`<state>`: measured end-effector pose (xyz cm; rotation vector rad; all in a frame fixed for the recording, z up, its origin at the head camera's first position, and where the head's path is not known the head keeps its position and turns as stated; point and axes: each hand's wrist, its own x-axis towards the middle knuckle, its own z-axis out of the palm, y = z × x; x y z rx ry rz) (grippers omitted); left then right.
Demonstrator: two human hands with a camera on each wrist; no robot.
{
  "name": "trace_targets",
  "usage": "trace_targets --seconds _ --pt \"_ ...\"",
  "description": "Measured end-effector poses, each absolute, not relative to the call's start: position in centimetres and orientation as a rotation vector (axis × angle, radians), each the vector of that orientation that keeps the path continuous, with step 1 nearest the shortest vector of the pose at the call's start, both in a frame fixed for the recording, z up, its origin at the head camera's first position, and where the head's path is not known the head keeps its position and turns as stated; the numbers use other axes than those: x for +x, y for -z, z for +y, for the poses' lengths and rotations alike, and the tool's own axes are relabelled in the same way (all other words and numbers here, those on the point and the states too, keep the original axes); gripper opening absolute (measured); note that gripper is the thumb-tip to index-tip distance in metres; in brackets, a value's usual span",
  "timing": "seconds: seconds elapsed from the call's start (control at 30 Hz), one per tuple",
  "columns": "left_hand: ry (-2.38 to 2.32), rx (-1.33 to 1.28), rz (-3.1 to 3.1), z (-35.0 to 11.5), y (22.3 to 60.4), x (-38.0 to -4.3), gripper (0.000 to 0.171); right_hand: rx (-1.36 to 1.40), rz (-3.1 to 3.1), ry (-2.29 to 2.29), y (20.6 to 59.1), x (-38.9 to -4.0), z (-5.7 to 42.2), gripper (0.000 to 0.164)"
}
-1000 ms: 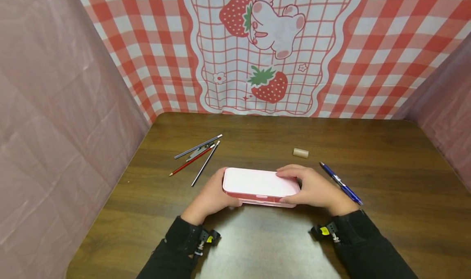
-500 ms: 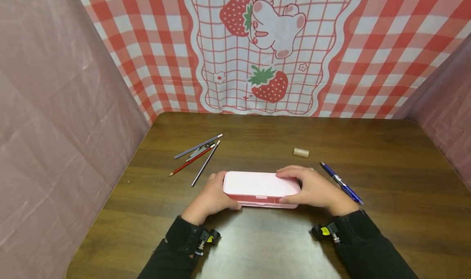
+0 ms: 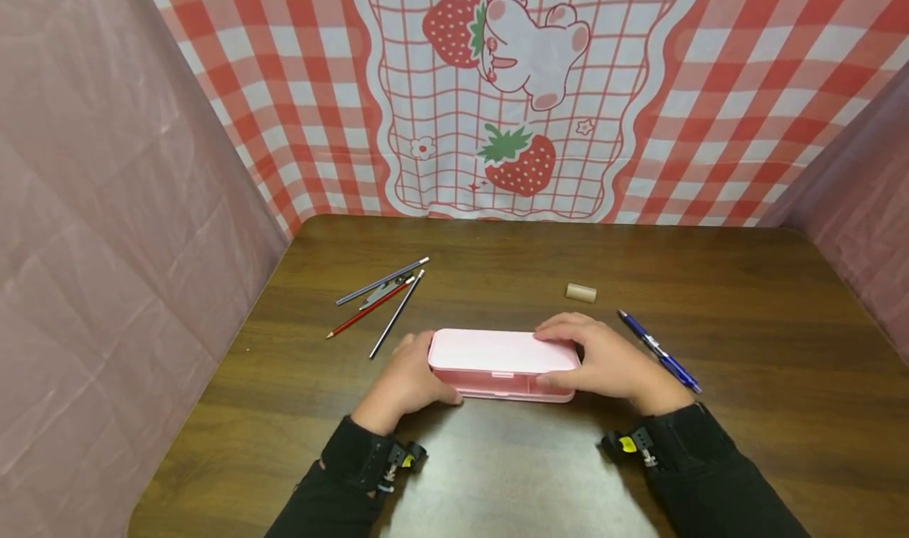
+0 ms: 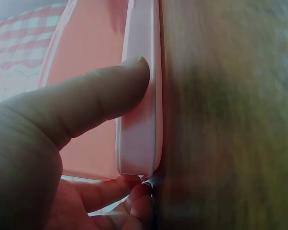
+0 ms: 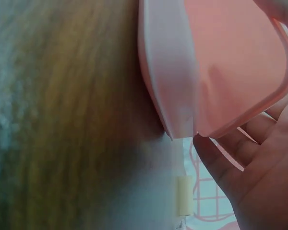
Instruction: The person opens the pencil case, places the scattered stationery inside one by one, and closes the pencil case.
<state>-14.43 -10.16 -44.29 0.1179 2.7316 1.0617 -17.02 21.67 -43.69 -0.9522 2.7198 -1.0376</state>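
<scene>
A pink pencil case (image 3: 504, 350) sits on the wooden table with its lid (image 5: 235, 52) partly raised, leaving a gap along the front. At its left end my left hand (image 3: 406, 380) grips the base, the thumb pressed on the front wall (image 4: 137, 139) and the fingers curled round the end. My right hand (image 3: 602, 360) holds the lid by its right end, thumb at the front edge and fingers over the top. Part of the inside shows pink through the gap; the rest is hidden under the lid.
Left of the case lie a red pencil (image 3: 369, 309), a blue-grey pencil (image 3: 383, 282), a dark striped pencil (image 3: 396, 315) and a small grey metal tool (image 3: 383, 292). A beige eraser-like block (image 3: 581, 293) lies behind; a blue pen (image 3: 659, 351) lies right.
The lid's front edge has risen and the gap above the base has widened. Both hands have stayed nearly in place on the case.
</scene>
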Motion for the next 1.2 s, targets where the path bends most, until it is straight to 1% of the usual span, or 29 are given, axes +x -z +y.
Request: trace_targets --seconds 0.23,0.37,0.63,0.77,1.07,1.2 --pt "-1.063 0.126 2.736 -10.3 44.4 -14.4 0.103 -1.011 2.809 0.984 42.8 -17.0 22.0 0.046" --pt "-1.054 0.15 2.737 -10.3 44.4 -14.5 0.103 -0.938 2.833 0.981 42.1 -16.8 22.5 0.041" --pt "-1.037 0.155 2.743 -10.3 44.3 -14.5 0.102 -0.793 2.853 1.054 41.5 -16.9 23.3 0.024" --pt "-1.037 0.164 2.744 -10.3 44.3 -14.6 0.102 -0.718 2.912 1.073 41.4 -17.0 23.1 0.023" --pt "-1.054 0.184 2.733 -10.4 44.4 -14.7 0.095 -0.641 3.214 1.063 41.1 -16.9 22.4 0.02" --pt "-1.043 0.193 2.726 -10.5 44.5 -14.8 0.094 -0.645 3.331 1.001 41.2 -17.0 22.0 0.025"
